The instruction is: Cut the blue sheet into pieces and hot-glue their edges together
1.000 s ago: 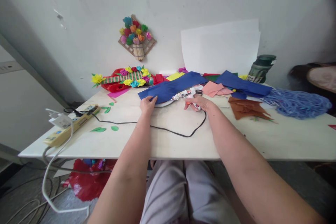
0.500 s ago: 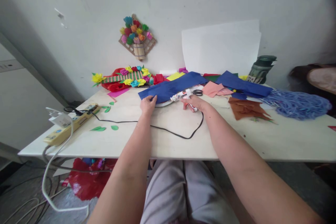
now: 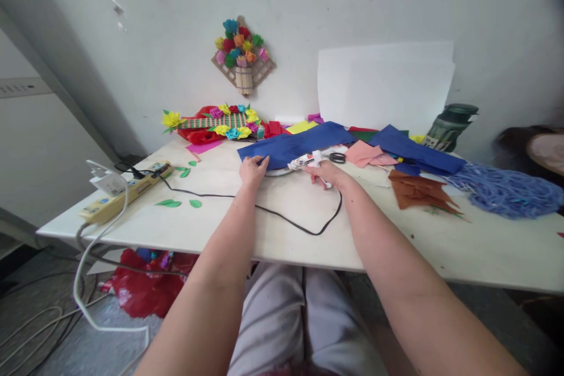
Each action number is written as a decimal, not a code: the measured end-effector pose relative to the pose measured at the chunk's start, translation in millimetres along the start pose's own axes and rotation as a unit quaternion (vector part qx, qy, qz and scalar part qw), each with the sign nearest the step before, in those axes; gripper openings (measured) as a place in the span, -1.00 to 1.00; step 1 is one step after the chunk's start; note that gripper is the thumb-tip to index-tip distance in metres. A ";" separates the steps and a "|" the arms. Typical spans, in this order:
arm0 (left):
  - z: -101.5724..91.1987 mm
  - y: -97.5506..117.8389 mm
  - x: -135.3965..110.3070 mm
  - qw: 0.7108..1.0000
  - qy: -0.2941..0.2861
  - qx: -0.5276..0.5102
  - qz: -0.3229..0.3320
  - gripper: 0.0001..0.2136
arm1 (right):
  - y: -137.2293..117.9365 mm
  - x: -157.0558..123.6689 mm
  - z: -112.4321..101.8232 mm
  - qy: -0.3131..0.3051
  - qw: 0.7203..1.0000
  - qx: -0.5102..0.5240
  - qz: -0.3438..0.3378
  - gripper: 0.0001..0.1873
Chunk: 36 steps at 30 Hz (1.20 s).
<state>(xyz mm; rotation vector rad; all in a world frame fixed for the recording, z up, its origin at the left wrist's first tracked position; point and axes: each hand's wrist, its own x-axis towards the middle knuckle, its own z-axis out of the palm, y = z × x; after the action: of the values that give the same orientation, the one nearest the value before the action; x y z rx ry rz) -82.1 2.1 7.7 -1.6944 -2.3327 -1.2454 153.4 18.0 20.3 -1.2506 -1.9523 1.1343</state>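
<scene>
- Blue sheet (image 3: 304,142): lies on the table (image 3: 286,247) in front of you; taken as the landmark below.
- Your left hand (image 3: 254,171): at the sheet's near left edge, fingers drawn together and touching it. Whether they pinch the sheet or only press on it, I cannot tell.
- Your right hand (image 3: 326,173): closed round the handle of a glue gun (image 3: 316,157), at the sheet's near right edge. The nozzle points left along that edge; contact with the sheet cannot be made out.
- White rim (image 3: 278,173): shows from under the sheet's near edge, between your hands.
- Black cord (image 3: 304,229): runs in a loop nearer you than the sheet, passes beneath your left forearm and reaches the power strip (image 3: 99,210), well left of the sheet.
- Green leaves (image 3: 195,204): scattered between strip and sheet.
- Scissors (image 3: 338,157): black handles visible, just right of the sheet, near your right hand.
- Pink paper (image 3: 363,154), brown paper (image 3: 416,189) and blue yarn (image 3: 511,189): right of the sheet, in that order outward.
- Flowered guitar shape (image 3: 211,122): behind the sheet, to its left.
</scene>
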 end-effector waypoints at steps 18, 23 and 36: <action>0.1 -1.4 0.1 1.000 0.004 -0.002 0.005 -0.62 | -3.9 -2.4 0.4 0.014 0.999 0.011 0.035 -0.58; 0.4 -1.9 0.8 1.000 0.000 -0.002 0.011 -0.61 | -1.3 -3.5 -5.4 0.024 0.999 0.012 0.041 -0.57; 0.6 -2.9 1.9 0.999 -0.013 -0.003 0.029 -0.62 | 1.8 -6.3 -15.5 0.048 0.998 -0.019 0.035 -0.56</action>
<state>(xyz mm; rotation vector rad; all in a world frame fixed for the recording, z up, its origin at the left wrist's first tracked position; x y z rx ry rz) -85.0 3.6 6.4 -1.7771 -2.2787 -1.2297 169.1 18.2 26.3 -1.3788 -1.8811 1.0553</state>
